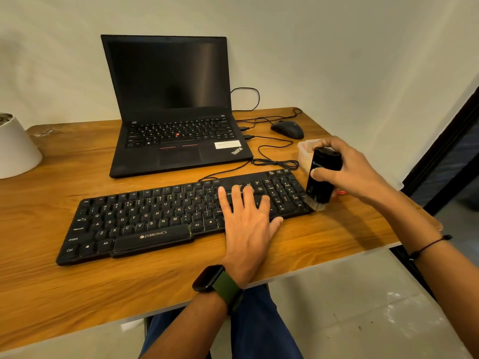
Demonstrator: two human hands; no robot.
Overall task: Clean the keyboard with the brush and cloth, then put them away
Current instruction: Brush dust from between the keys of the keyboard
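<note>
Keyboard: your black keyboard point(166, 216) lies flat along the front of the desk point(51, 281), its right end near the desk's right edge and its cable running back toward the laptop.
Brush: you hold the black brush point(321, 177) upright, bristles down, touching the keyboard's right end beside the number pad.
Right hand: your right hand point(355, 169) has its grip clamped round the brush body, thumb on the near side and fingers over the top.
Left hand: your left hand point(248, 216) lies flat on the keys just left of the number pad, fingers straight and spread, holding nothing; it looks to be steadying the board.
Cloth: you cannot make out a cloth for certain; something reddish shows below your right hand, too hidden to name.
Stage: you appear to be in the brushing step, working at the right end. How many keys are already brushed cannot be told.
Left to do: likely the rest of the brushing, the wipe with the cloth, then stowing both.
Container: a pale open container point(304, 151) sits behind your right hand near the desk's right edge, a probable home for the tools.
Surroundings: an open laptop point(176, 112) stands at the back of the desk, with a mouse point(287, 129) toward the back right corner.
</note>
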